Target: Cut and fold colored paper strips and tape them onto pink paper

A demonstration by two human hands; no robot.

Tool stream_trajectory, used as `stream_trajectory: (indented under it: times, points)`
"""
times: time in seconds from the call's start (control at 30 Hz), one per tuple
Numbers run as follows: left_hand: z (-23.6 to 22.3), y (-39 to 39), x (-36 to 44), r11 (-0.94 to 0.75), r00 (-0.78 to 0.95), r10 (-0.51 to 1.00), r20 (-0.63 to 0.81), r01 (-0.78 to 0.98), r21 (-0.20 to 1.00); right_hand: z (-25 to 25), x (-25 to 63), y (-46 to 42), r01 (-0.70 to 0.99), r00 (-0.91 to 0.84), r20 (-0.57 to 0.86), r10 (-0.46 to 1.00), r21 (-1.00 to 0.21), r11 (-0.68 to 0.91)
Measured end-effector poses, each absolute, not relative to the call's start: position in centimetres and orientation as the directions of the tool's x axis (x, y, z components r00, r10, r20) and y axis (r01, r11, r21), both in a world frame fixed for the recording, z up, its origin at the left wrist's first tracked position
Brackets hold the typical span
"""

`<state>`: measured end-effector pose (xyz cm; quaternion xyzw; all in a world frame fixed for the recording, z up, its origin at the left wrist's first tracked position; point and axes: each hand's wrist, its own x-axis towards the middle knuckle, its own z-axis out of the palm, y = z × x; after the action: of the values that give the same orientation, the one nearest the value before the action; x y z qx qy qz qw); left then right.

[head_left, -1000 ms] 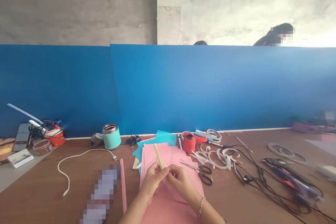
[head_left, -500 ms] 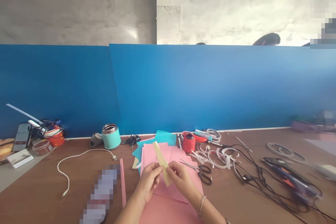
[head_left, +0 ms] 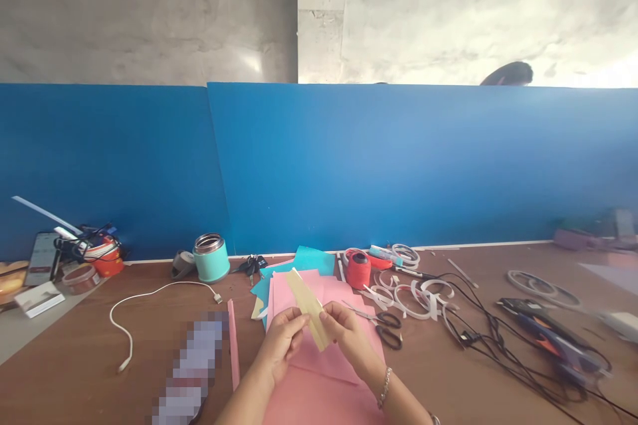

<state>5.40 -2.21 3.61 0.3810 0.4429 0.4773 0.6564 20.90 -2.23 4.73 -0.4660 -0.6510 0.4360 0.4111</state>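
From my remote seat I see a blue partition (head_left: 379,159) spanning the view, a vertical seam in its left half. Above it rises a bare, blotchy grey wall (head_left: 149,13), broken by a paler upright section (head_left: 321,40). Light glows strongest just over the partition's far-right top edge. Below it, I see a brown tabletop (head_left: 80,358).

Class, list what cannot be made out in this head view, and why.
Head view:
Pale yellow paper strip: gripped edges hidden by left hand's fingers and right hand's fingers.
Long lavender object: pixelated, cut off by bottom edge.
Person's dark head, upper right: body hidden by flat blue partition.
Purple object, far right: too blurred.
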Motion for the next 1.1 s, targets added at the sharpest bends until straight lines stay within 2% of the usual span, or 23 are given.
stream_trajectory:
  times: [0.13,0.33,0.43,0.67,0.77,0.93,1.03,1.1]
  points:
    - [3.9,-2.4,5.7,0.225,0.186,0.969,-0.162,-0.404,0.887,4.8,20.8,-2.3,0.084,-0.258,0.090,0.962,-0.990,0.116]
    - [4.7,-3.0,6.2,0.252,0.148,0.965,-0.218,-0.282,0.926,5.0,20.6,-2.6,0.042,-0.278,0.067,0.958,-0.996,0.082]
    - [4.3,-2.6,6.0,0.241,0.121,0.969,-0.215,-0.281,0.929,4.4,20.9,-2.2,0.014,-0.236,0.078,0.969,-0.996,0.084]
    - [3.8,-2.3,5.7,0.229,0.141,0.972,-0.186,-0.419,0.879,3.3,21.2,-1.5,0.003,-0.192,0.083,0.978,-0.996,0.085]
    - [4.0,-2.6,6.1,0.214,0.144,0.974,-0.173,-0.351,0.911,3.6,21.0,-1.8,0.008,-0.226,0.076,0.971,-0.997,0.080]
    - [3.9,-2.5,6.0,0.212,0.034,0.977,-0.210,-0.232,0.949,3.7,21.0,-1.9,-0.003,-0.201,0.084,0.976,-0.996,0.085]
    - [3.8,-2.2,5.6,0.213,0.029,0.977,-0.213,-0.236,0.948,3.5,21.2,-1.6,0.006,-0.163,0.108,0.981,-0.994,0.110]
    - [3.8,-2.2,5.5,0.210,0.053,0.978,-0.203,-0.303,0.930,3.4,21.3,-1.4,0.026,-0.137,0.115,0.984,-0.992,0.120]
